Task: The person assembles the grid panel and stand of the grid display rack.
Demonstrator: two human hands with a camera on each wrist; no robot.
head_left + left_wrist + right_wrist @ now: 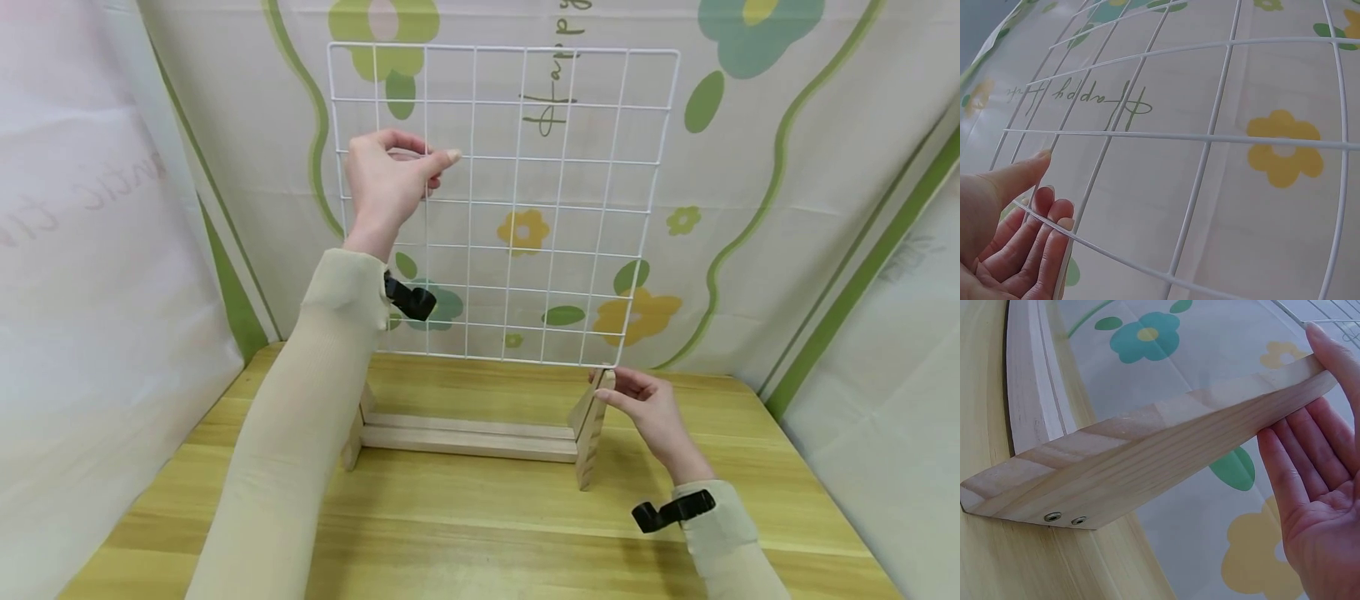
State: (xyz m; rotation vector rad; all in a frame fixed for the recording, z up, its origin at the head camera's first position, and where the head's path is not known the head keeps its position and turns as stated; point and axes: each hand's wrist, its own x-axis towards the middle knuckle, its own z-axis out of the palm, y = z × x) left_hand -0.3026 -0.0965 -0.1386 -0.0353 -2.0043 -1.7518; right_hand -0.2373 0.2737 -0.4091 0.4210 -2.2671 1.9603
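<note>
A white wire grid panel point(517, 158) stands upright over a wooden stand point(472, 444) on the table. My left hand point(390, 179) holds the grid by its left part, thumb on the near side and curled fingers reaching past the wires, as the left wrist view also shows. The grid's lower right corner meets the top of the stand's right side piece point(1147, 450). My right hand point(656, 417) pinches that top end between thumb and fingers. In the head view my left forearm partly covers the stand's left side piece point(352, 442).
The stand rests on a wood-grain table point(465, 533). Behind it hangs a pale cloth point(742, 325) printed with flowers and leaves, and more cloth closes in both sides. Two metal fasteners point(1052, 516) show low on the right side piece.
</note>
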